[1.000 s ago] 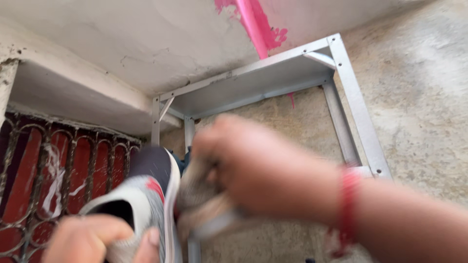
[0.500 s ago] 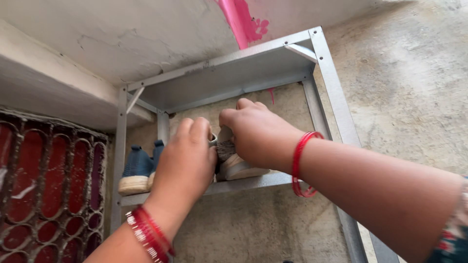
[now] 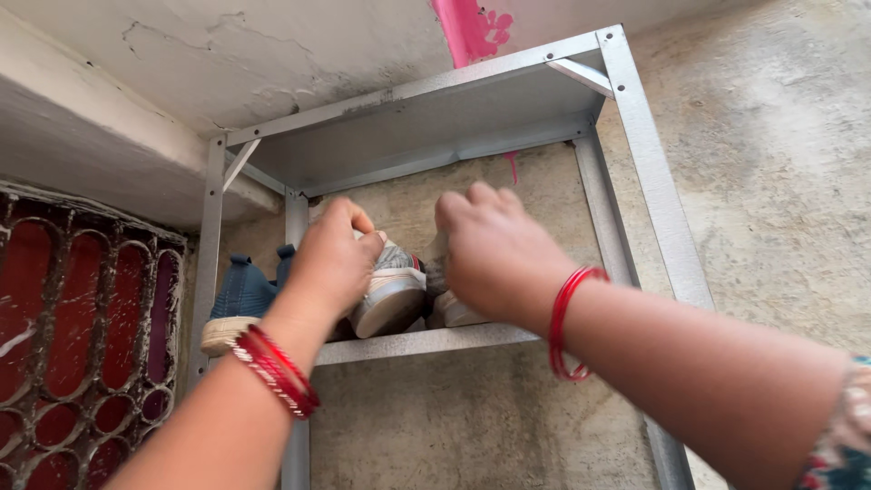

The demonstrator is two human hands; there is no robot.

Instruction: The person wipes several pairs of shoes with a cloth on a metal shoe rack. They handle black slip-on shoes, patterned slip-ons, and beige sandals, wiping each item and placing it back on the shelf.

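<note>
I take this for a home's entry or porch; a grey metal shoe rack (image 3: 435, 343) holding shoes (image 3: 238, 304) against rough plaster wall (image 3: 771, 181); a red window grille (image 3: 82, 345) beside it.

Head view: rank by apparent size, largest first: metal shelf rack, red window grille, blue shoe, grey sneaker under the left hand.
1. Metal shelf rack, spans most of the frame.
2. Red window grille, partly cut off by the frame edge.
3. Blue shoe and grey sneaker: look alike in size; the left hand hides part of the sneaker, so unranked.
</note>
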